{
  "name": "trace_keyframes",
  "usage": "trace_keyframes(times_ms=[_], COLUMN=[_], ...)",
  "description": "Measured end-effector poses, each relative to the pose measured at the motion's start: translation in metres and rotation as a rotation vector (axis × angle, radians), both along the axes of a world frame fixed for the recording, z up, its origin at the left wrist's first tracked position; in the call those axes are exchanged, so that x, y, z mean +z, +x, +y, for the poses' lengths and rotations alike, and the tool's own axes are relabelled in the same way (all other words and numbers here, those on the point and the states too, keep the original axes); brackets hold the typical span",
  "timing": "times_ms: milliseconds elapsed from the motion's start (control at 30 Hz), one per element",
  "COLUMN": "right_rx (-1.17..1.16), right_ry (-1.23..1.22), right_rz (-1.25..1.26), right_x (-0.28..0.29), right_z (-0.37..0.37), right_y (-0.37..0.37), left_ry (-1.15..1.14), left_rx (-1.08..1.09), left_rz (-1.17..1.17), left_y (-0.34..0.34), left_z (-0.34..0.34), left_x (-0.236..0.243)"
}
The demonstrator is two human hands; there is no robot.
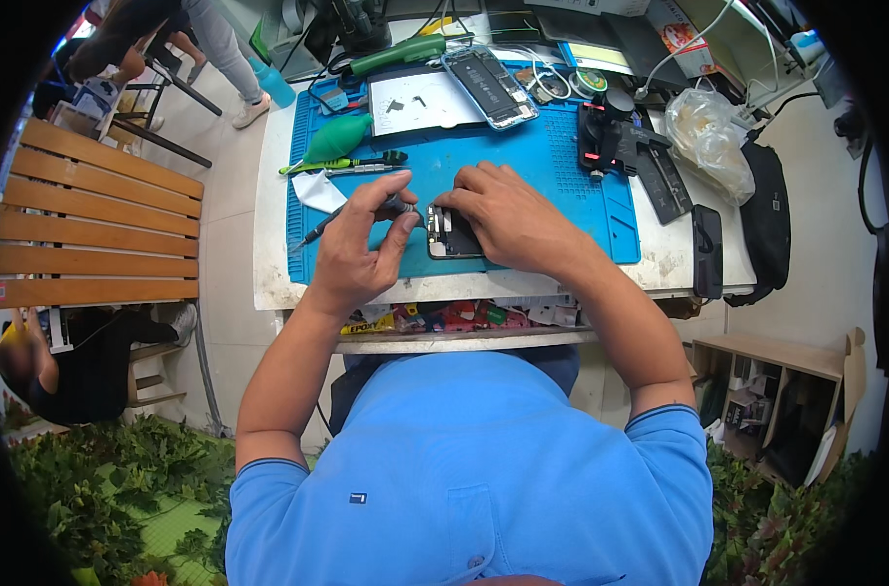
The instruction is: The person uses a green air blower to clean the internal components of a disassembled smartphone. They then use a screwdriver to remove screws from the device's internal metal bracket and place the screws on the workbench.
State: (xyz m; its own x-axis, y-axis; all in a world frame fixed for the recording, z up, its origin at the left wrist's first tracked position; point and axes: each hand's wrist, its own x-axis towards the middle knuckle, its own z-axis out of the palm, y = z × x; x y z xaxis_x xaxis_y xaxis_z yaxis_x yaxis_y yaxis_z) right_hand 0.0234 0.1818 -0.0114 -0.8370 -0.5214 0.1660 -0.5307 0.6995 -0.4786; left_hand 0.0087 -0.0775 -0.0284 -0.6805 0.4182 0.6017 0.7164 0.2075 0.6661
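Note:
A small black phone part (452, 239), like a screen assembly with metal pieces along its left edge, lies on the blue repair mat (562, 210). My right hand (508, 210) is closed on its far edge, with the fingers bent over it. To the left, my left hand (361, 239) pinches a slim dark tool (398, 204) by the phone part's left edge; its exact kind is hard to make out. Another thin dark shaft (317, 231) shows left of that hand, and I cannot tell whether it belongs to the same tool. A white tissue (317, 191) lies close by.
Behind my hands are a green air blower (337, 139), screwdrivers (366, 164), a white sheet with small parts (420, 103) and an opened phone (490, 86). On the right stand a black clamp-like holder (609, 137), a plastic bag (708, 142) and a dark phone (706, 251). An open drawer (464, 317) sits below.

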Motion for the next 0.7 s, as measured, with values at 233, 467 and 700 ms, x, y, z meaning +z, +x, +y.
trace_keyframes(times_ms=[233,467,700], right_rx=[-0.008,-0.012,-0.01], right_ry=[-0.014,-0.008,-0.015], right_rz=[0.011,0.011,0.013], right_x=[-0.0002,0.0008,0.0009], right_z=[-0.0007,0.0001,0.0004], right_y=[0.0014,0.0021,0.0023], left_ry=[-0.001,0.008,-0.021], left_rx=[0.005,-0.006,-0.002], left_rz=[-0.005,-0.032,0.011], left_y=[0.0006,-0.0004,-0.0006], left_z=[-0.0007,-0.0015,-0.0015], left_x=[-0.0005,-0.0034,0.0019])
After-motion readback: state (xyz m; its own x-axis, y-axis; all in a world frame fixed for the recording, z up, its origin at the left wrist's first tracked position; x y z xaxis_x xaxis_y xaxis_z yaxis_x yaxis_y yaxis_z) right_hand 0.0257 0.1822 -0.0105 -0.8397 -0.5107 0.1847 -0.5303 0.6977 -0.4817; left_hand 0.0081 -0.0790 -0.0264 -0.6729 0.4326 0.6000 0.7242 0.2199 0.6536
